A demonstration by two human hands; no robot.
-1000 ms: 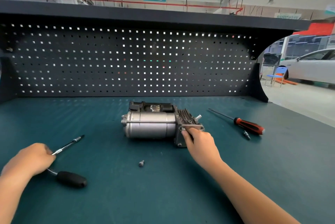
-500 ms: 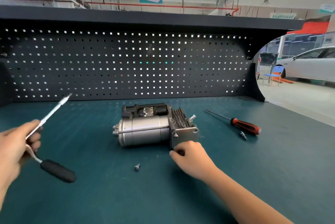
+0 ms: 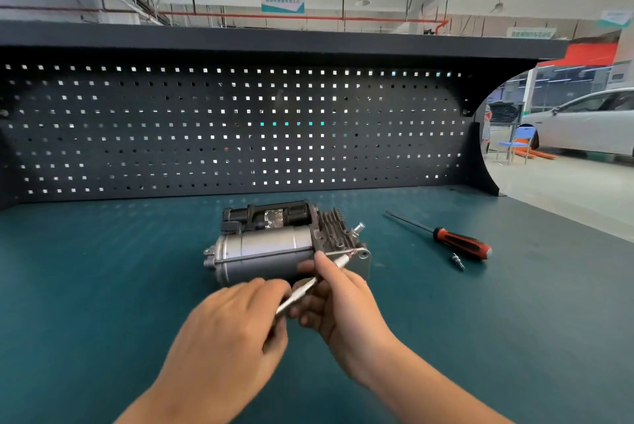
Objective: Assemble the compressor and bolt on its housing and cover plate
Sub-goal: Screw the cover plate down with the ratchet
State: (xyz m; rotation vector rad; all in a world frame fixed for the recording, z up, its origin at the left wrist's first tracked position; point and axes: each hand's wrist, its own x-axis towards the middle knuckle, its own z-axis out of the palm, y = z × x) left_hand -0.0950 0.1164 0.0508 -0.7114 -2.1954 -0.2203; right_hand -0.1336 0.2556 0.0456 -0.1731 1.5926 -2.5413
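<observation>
The compressor point(image 3: 267, 252), a silver metal drum with a black finned cast head and a black plastic connector block on its far side, lies on its side in the middle of the teal bench mat point(image 3: 103, 286), in front of the dark perforated back panel point(image 3: 206, 132). A flat grey cover plate point(image 3: 363, 264) sits at its right end.

Both hands are closed on one slim silver tool shaft point(image 3: 308, 286). The left hand point(image 3: 233, 324) curls round its near end and hides any handle. The right hand point(image 3: 339, 300) pinches the shaft close to its tip between thumb and forefinger, aiming it at the plate's upper corner. Blur hides whether the tip is seated on a bolt.

The compressor looks heavy and rigid, so it should stay put under light turning, though the smooth round drum could roll if pushed sideways. The best places to hold it are probably the drum or the solid cast end, not the thin fins or the plastic connector, which seem easier to damage. The thin shaft looks light and liable to slip off a small bolt head, so guiding it near the tip makes sense.

A red-and-black-handled screwdriver point(image 3: 459, 245) and a small metal bit point(image 3: 458, 261) lie to the right, well apart from the compressor.
</observation>
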